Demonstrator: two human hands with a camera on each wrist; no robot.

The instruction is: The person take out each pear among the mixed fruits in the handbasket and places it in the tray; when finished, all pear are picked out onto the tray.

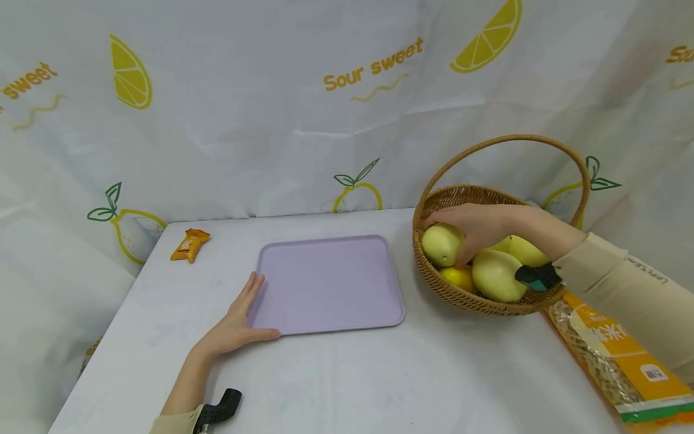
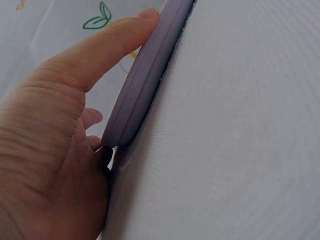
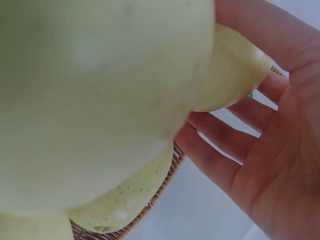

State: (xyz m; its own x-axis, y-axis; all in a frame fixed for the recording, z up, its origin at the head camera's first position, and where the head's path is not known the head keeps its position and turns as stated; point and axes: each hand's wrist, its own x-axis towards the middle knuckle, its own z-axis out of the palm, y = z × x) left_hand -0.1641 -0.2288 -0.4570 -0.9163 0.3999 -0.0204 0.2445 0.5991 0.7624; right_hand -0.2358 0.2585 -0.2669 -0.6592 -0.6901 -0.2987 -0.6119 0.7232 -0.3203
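Note:
My left hand (image 1: 235, 322) rests at the near left corner of a lilac tray (image 1: 331, 283), its thumb on the front rim and its fingers along the left side. In the left wrist view the thumb lies straight on the tray's edge (image 2: 135, 95). My right hand (image 1: 482, 224) reaches under the handle of a wicker basket (image 1: 461, 301). It holds the leftmost pale yellow-green pear (image 1: 441, 246), fingers on its far side and thumb on its right. Another pear (image 1: 497, 277) and a smaller bright yellow fruit (image 1: 458, 278) sit close by; a large pear (image 3: 100, 100) blocks much of the right wrist view.
A small orange packet (image 1: 190, 245) lies at the table's back left. On the right, a long orange-and-clear bag (image 1: 612, 355) lies beside the basket, partly under my right forearm. A white curtain printed with lemons (image 1: 260, 138) hangs behind the table.

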